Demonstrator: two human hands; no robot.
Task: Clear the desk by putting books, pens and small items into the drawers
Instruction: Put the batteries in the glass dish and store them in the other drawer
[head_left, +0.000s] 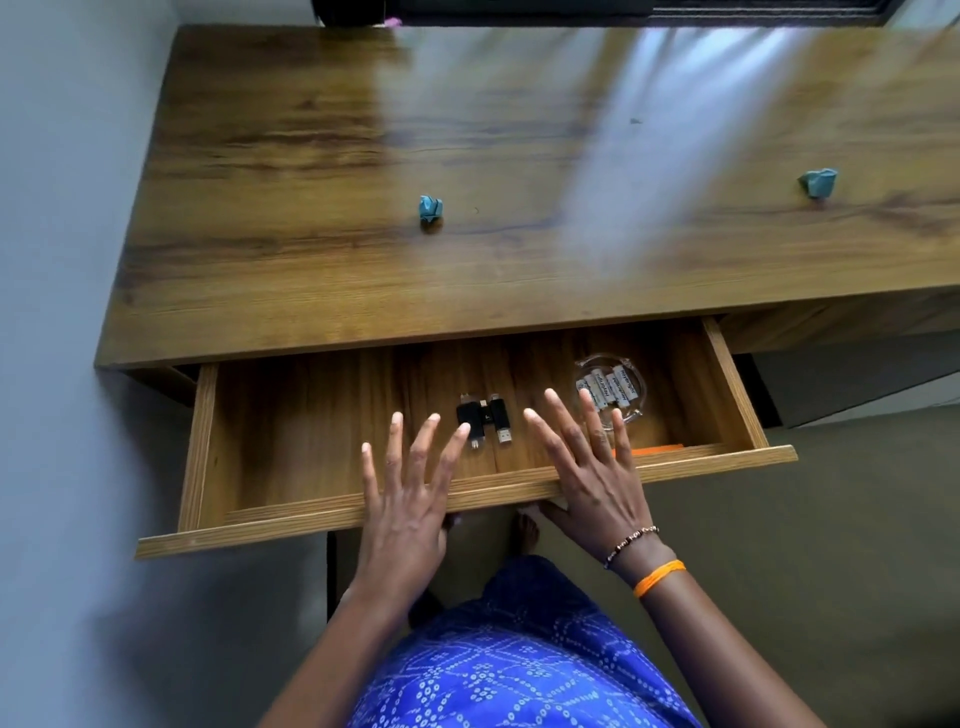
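Observation:
The wooden desk (467, 130) has its left drawer (260, 415) pulled out. Inside lie two black USB sticks (485, 415), a glass dish (636, 376) holding several white batteries (608, 387), and an orange item (654, 449) by the front wall. My left hand (405, 499) and my right hand (592, 467) hover over the drawer's front edge, fingers spread and straight, holding nothing. Two crumpled blue paper balls sit on the desktop, one in the middle (430, 210) and one at the right (818, 182).
A grey wall (62, 260) borders the desk on the left. A second drawer front (831, 322) to the right is closed. A dark window frame (623, 10) runs along the desk's far edge. Below are my blue patterned clothing (519, 665) and the floor (831, 571).

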